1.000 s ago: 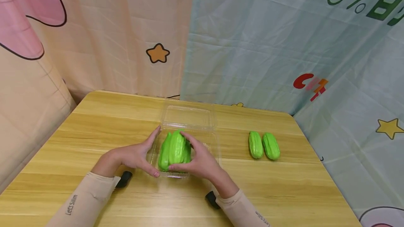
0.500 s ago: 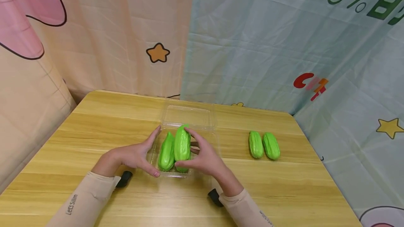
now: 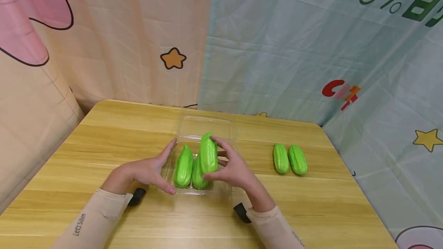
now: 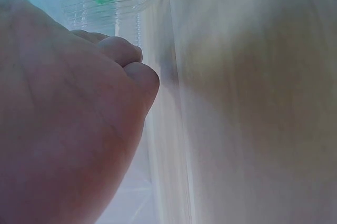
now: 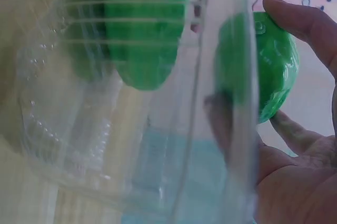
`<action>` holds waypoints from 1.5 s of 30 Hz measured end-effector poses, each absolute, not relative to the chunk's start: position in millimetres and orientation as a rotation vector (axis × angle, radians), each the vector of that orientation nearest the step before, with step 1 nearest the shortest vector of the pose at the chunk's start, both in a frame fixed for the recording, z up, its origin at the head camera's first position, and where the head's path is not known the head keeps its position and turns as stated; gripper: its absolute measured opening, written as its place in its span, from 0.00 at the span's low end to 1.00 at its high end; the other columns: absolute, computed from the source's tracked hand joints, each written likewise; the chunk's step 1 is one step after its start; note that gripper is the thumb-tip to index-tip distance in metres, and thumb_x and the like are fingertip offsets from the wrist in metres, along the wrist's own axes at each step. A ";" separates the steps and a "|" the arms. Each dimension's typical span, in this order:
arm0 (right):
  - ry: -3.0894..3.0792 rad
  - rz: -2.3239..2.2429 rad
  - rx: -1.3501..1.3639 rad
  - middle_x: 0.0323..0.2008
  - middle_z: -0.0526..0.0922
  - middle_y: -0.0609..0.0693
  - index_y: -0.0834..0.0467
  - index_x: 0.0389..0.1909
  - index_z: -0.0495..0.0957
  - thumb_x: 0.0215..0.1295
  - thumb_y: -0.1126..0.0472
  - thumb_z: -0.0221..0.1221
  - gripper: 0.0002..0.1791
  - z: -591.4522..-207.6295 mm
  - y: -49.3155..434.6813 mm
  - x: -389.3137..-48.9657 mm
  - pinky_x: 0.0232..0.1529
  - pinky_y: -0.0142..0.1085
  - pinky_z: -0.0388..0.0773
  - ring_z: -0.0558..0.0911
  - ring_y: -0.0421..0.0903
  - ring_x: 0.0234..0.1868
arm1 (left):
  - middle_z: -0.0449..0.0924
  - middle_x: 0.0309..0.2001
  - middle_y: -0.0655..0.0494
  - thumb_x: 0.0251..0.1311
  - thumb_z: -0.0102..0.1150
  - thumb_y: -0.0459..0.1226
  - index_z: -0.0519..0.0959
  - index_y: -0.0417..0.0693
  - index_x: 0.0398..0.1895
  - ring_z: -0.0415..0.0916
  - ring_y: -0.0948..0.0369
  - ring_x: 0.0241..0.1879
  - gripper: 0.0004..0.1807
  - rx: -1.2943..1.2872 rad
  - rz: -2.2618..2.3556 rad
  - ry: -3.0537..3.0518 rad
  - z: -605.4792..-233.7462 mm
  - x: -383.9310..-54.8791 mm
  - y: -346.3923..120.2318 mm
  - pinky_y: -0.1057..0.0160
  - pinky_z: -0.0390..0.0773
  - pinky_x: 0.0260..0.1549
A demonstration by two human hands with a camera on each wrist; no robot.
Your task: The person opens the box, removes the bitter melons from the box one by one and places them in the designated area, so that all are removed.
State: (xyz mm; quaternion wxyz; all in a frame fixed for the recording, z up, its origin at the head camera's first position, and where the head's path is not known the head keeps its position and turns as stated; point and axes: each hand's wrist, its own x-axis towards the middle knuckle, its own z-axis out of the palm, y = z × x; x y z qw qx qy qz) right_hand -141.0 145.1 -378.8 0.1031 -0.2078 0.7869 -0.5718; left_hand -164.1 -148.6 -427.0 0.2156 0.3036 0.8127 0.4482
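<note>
A person's right hand [image 3: 237, 170] pinches a glossy green gourd [image 3: 209, 153] above the right part of a clear plastic container [image 3: 197, 193], thumb toward the near end and fingers [image 3: 221, 141] clamped along the far one. The left hand [image 3: 150, 170] flanks the container's left side, its fingers straight and spread from the thumb, gripping no gourd; how hard it presses, if at all, cannot be told. Inside lie a left gourd [image 3: 184, 167] and a middle gourd [image 3: 198, 176], the latter partly hidden by the held one; whether those two touch is unclear. The open lid [image 3: 206, 126] lies back on the far side, and two spare gourds [image 3: 280, 158] sit together to the right on the wooden surface [image 3: 104, 133]. The likeliest mishap is a slip: that smooth skin could slide from the pinch if the thumb eases, knocking the middle gourd askew. Knuckles working close to the flimsy right wall could bend it, and a bump without a steadying left hand could send the lightweight container skidding.
</note>
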 end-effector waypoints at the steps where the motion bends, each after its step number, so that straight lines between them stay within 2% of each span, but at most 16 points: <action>1: 2.315 -1.694 -0.616 0.70 0.63 0.56 0.50 0.77 0.58 0.44 0.74 0.78 0.59 -377.6 147.2 -141.8 0.59 0.46 0.76 0.73 0.59 0.63 | 0.18 0.77 0.34 0.43 0.83 0.47 0.15 0.47 0.76 0.26 0.33 0.74 0.83 0.843 1.243 2.252 -427.1 -164.3 -148.4 0.30 0.39 0.67; 13: 2.386 -1.705 -0.505 0.73 0.59 0.62 0.52 0.78 0.54 0.45 0.74 0.74 0.59 -363.3 181.8 -151.1 0.58 0.51 0.76 0.72 0.62 0.64 | 0.17 0.77 0.35 0.43 0.83 0.47 0.16 0.47 0.76 0.25 0.33 0.74 0.83 0.837 1.251 2.243 -426.5 -164.3 -148.2 0.30 0.39 0.67; 22: 2.435 -1.664 -0.353 0.74 0.55 0.62 0.53 0.79 0.50 0.47 0.76 0.70 0.59 -352.5 210.6 -155.0 0.54 0.50 0.78 0.66 0.64 0.68 | 0.17 0.77 0.35 0.44 0.83 0.47 0.15 0.49 0.76 0.25 0.33 0.74 0.83 0.821 1.256 2.237 -427.0 -164.4 -149.1 0.29 0.39 0.66; 29: 2.515 -1.588 -0.192 0.74 0.57 0.63 0.53 0.79 0.50 0.47 0.76 0.70 0.59 -355.0 236.3 -161.6 0.53 0.50 0.77 0.65 0.64 0.69 | 0.17 0.77 0.36 0.44 0.83 0.46 0.15 0.49 0.76 0.24 0.34 0.74 0.83 0.822 1.252 2.243 -426.9 -163.9 -148.7 0.29 0.39 0.67; 39: 2.541 -1.471 -0.036 0.75 0.52 0.69 0.57 0.79 0.47 0.47 0.77 0.70 0.60 -375.4 270.0 -175.2 0.56 0.54 0.74 0.61 0.68 0.71 | 0.18 0.77 0.35 0.45 0.82 0.46 0.15 0.47 0.76 0.24 0.34 0.74 0.82 0.825 1.255 2.239 -425.6 -163.1 -148.3 0.29 0.39 0.67; 45: 2.593 -1.342 0.042 0.73 0.54 0.71 0.59 0.78 0.49 0.48 0.76 0.71 0.58 -386.8 279.3 -179.2 0.56 0.54 0.74 0.64 0.67 0.68 | 0.17 0.77 0.35 0.45 0.82 0.46 0.15 0.47 0.76 0.24 0.34 0.74 0.82 0.825 1.255 2.233 -426.8 -163.8 -148.7 0.29 0.39 0.67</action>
